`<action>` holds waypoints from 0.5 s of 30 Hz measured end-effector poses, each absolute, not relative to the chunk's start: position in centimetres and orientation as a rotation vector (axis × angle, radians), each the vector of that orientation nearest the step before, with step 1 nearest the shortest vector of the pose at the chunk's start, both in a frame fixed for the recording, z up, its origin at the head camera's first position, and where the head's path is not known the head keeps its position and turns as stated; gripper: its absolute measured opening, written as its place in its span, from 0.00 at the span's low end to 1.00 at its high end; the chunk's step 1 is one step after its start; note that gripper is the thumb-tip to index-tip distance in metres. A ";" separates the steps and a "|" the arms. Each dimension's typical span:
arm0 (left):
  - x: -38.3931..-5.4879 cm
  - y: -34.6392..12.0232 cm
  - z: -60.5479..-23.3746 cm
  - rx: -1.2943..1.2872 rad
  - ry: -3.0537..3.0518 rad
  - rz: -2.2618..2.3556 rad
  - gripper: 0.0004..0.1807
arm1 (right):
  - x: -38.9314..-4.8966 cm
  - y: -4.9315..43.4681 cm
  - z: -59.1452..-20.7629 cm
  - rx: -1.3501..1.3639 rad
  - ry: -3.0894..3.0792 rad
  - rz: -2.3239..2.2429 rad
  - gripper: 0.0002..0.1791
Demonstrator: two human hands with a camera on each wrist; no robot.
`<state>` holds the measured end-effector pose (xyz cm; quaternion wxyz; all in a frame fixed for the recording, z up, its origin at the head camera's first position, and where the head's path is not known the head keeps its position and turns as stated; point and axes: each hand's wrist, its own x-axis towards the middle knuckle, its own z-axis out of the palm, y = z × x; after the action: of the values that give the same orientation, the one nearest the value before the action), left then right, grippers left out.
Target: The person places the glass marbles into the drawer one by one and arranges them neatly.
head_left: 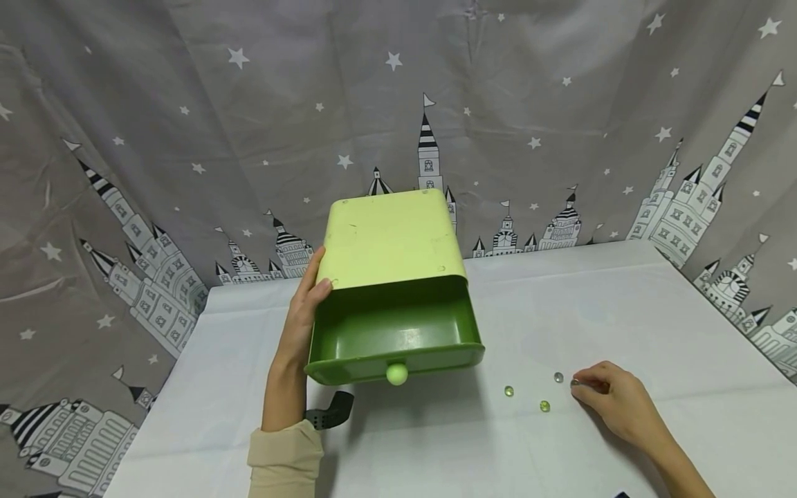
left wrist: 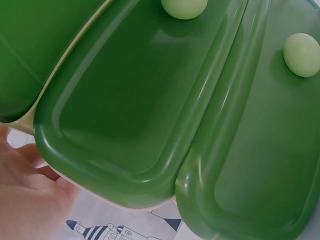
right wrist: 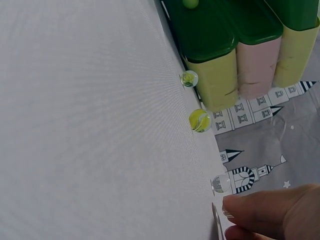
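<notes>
A small drawer unit [head_left: 389, 238] with a pale yellow top and green drawers stands on the white table. Its green top drawer [head_left: 398, 332] is pulled out, and nothing shows inside. My left hand [head_left: 301, 318] rests against the unit's left side, fingers along the wall and thumb at the front top corner. To the right, my right hand [head_left: 613, 401] pinches a small glass marble [head_left: 575, 382] between thumb and fingertip at the tabletop. Just left of it lies a clear marble [head_left: 558, 377]. Two greenish marbles [head_left: 544, 406] lie farther left, towards the unit.
A white cloth [head_left: 598, 311] covers the table. Behind and around it hangs a grey curtain [head_left: 280, 90] printed with castles and stars. Lower drawers with round light-green knobs [left wrist: 300, 55] show in the left wrist view. A black strap [head_left: 330, 413] is on the left wrist.
</notes>
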<state>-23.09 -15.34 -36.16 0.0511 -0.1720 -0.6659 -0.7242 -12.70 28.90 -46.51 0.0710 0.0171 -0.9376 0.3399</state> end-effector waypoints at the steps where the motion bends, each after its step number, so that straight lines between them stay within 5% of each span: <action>1: -23.1 -15.3 -36.2 -0.524 -2.026 -2.203 0.34 | -12.7 28.9 -46.5 0.051 -2.821 1.025 0.08; 15: -23.1 -15.4 -36.2 -0.513 -2.033 -2.205 0.35 | -12.5 28.7 -46.1 -0.014 -2.747 1.038 0.12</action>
<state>-23.09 -15.43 -36.24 0.0497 -0.1686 -0.6673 -0.7238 -12.51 28.74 -46.09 0.1025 -0.0046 -0.9305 0.3516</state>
